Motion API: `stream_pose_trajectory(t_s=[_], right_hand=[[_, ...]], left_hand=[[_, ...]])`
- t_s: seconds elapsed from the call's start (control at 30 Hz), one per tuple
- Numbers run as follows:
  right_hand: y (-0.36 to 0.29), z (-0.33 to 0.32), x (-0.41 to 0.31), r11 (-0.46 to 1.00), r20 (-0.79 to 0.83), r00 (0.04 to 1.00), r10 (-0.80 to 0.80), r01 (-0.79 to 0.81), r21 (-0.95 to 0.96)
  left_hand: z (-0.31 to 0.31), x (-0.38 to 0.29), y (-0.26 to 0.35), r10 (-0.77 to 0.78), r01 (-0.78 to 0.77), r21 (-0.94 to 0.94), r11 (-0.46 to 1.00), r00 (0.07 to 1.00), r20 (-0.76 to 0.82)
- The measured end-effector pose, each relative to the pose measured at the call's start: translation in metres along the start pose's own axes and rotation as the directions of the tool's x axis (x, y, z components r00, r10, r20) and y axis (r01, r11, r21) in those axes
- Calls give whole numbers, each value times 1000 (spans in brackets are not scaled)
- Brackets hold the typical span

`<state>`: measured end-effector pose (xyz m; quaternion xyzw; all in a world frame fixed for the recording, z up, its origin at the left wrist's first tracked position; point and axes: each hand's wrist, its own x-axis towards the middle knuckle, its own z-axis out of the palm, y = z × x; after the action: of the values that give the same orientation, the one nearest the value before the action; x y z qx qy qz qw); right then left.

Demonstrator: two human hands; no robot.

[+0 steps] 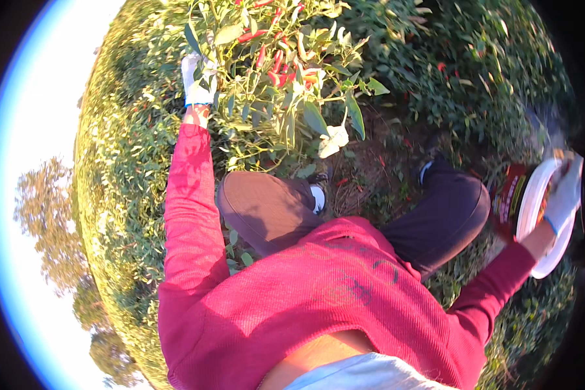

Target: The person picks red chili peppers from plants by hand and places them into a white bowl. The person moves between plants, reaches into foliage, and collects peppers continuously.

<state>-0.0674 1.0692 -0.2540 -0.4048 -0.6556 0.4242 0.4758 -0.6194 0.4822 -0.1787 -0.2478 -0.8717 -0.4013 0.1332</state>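
My left hand (199, 80), in a white knit glove with a blue cuff edge, is raised among the leaves and stems of a chili pepper plant (292, 105); leaves hide its fingers. Red chili peppers (278, 61) hang in a cluster to the right of that hand. My right hand (564, 195), gloved too, reaches over the white rim of a bucket (529, 204) at the far right. Its fingers lie at the opening, and whether they hold anything cannot be told. The bucket's side is dark red and bears writing.
Dense pepper plants (468, 73) surround me. Bare soil (360, 165) with a few fallen red chilies lies between my feet and knees. A dry, pale leaf (334, 141) hangs from the near plant. Trees (53, 219) stand against the bright sky at the left.
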Motion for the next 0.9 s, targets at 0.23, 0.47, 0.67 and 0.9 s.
stream_pose_trajectory(t_s=[0.23, 0.47, 0.67, 0.9], right_hand=[[108, -185, 21, 94, 96, 945, 314, 70, -993], [-27, -32, -20, 477, 277, 932, -236, 359, -803], [-192, 207, -143, 815, 781, 462, -420, 571, 101], [-202, 441, -284, 490, 809, -68, -584, 765, 418]], left_hand=[[-119, 27, 8, 85, -27, 236, 971, 967, -240], [-140, -4, -36, -125, 235, 311, 921, 934, -333], [-102, -37, -52, -292, 327, 182, 927, 937, -192], [-83, -59, -35, -324, 307, 201, 930, 944, 57]])
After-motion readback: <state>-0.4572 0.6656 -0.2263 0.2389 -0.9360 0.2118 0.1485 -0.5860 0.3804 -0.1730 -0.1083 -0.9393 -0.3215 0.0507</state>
